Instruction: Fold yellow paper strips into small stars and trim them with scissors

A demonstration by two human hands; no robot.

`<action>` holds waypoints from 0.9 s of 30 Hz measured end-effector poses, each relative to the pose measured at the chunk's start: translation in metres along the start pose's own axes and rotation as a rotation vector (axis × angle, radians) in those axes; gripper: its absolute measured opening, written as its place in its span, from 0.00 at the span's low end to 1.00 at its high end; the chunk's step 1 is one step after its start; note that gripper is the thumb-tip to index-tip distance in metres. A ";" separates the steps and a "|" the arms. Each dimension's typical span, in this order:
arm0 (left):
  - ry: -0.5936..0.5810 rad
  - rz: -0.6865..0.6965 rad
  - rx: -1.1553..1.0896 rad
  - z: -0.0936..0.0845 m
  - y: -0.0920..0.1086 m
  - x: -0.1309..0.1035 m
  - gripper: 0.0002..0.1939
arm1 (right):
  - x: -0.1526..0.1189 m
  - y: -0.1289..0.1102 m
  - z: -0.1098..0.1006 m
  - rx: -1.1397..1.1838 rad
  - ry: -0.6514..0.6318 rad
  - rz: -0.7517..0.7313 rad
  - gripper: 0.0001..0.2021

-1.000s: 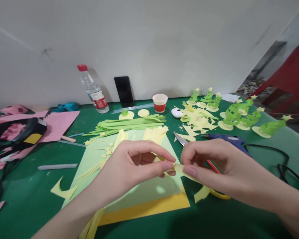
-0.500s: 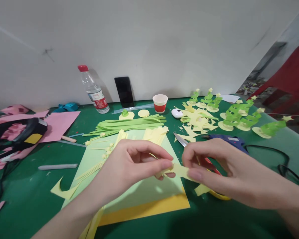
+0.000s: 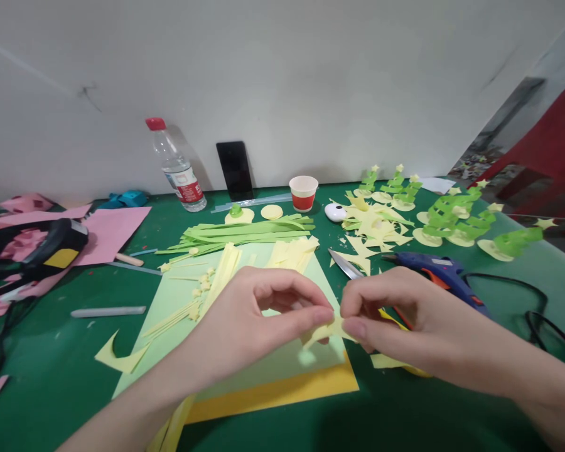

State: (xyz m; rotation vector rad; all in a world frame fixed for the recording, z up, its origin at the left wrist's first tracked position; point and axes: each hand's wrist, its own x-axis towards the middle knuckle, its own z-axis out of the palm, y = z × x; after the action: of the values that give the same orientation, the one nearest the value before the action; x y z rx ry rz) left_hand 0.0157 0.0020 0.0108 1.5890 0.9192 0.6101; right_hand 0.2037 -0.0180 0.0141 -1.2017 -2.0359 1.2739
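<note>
Over the green sheet (image 3: 273, 367), we pinch a bent yellow strip (image 3: 337, 328) with left hand (image 3: 263, 314) and right hand (image 3: 414, 314); scissors (image 3: 346, 265) lie beside the sheet.

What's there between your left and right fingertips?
A pale yellow paper strip, spanning from the left hand to the right hand, seen in the head view.

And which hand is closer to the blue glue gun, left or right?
The right hand. It's just on the near side of the blue glue gun; the left hand is farther left, above the pale green sheet.
</note>
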 end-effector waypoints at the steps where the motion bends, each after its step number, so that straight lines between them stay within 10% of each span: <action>1: -0.030 0.032 0.034 0.001 -0.001 -0.001 0.05 | 0.000 0.000 -0.001 0.010 -0.017 -0.002 0.11; 11: -0.125 0.094 0.075 0.004 -0.004 -0.003 0.05 | 0.001 0.004 -0.001 0.058 -0.121 0.022 0.09; 22: -0.052 0.203 0.211 0.003 -0.004 -0.003 0.10 | -0.002 0.004 0.005 0.095 0.262 -0.067 0.09; 27: 0.018 0.286 0.389 0.008 -0.003 -0.005 0.14 | -0.002 0.000 0.005 0.081 0.185 -0.099 0.09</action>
State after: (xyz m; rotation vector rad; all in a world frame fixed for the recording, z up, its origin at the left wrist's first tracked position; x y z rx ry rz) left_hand 0.0181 -0.0063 0.0062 2.0906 0.8654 0.6716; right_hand 0.2010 -0.0223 0.0113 -1.1238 -1.8691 1.1427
